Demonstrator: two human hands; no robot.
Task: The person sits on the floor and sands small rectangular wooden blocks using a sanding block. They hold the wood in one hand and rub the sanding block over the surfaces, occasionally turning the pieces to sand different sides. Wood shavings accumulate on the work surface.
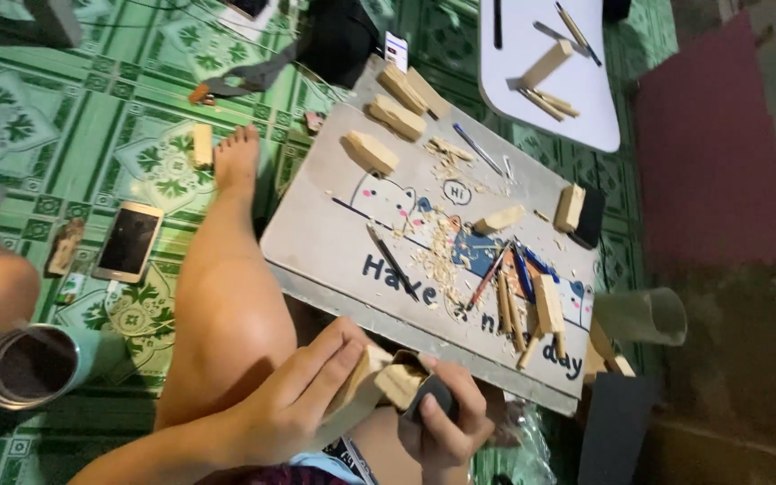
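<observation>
Your left hand (294, 400) reaches in from the lower left, forearm angled up towards the middle, fingers curled and thumb stretched out along a pale wooden piece (358, 377). Its grip is pinched shut on that piece, holding it tilted just above your lap. Your right hand (446, 422) sits just beside it at the bottom edge, fingers wrapped round a dark sanding block (430, 395), with a second small wood block (400, 381) pressed against it; that grip is closed tight too. The two hands nearly touch, and the wood lies between them, right below the near edge of the tabletop (334, 224).

On the tabletop lie wood shavings (437, 256), several cut wooden blocks (370, 153) and a cluster of pencils and pens (509, 274). Your bare leg (226, 296) stretches along the green patterned floor (92, 135), where a phone (127, 241) lies face up. A metal cup (29, 364) stands near the left edge.
</observation>
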